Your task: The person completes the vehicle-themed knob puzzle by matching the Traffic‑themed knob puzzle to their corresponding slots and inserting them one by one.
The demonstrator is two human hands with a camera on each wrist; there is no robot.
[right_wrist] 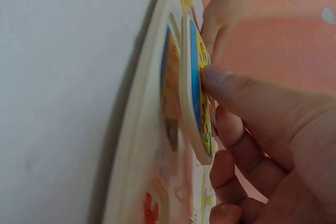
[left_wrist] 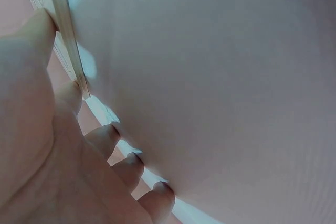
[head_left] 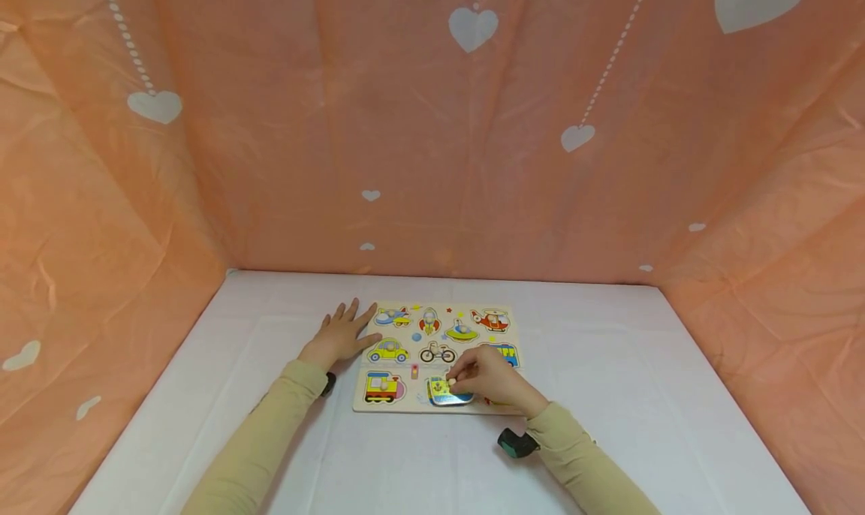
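Note:
A wooden knob puzzle board point(head_left: 414, 395) with colourful vehicle pieces lies flat on the white table. My right hand point(head_left: 496, 380) pinches the small knob of a blue and yellow boat piece point(head_left: 439, 393) over the board's front row. In the right wrist view, this boat piece point(right_wrist: 193, 87) stands apart from the board, with a matching picture in the recess behind it. My left hand point(head_left: 338, 338) rests at the board's left edge with fingers spread. The left wrist view shows its thumb and index finger touching the board's edge point(left_wrist: 68, 35).
Train point(head_left: 384, 387), car point(head_left: 388, 350), bicycle point(head_left: 438, 354), plane point(head_left: 392, 317), rocket point(head_left: 429, 323), flying saucer point(head_left: 462, 332) and helicopter point(head_left: 493, 320) pictures sit on the board. My right hand partly covers a blue bus point(head_left: 505, 355). Peach cloth walls point(head_left: 419, 162) surround the table point(head_left: 608, 350).

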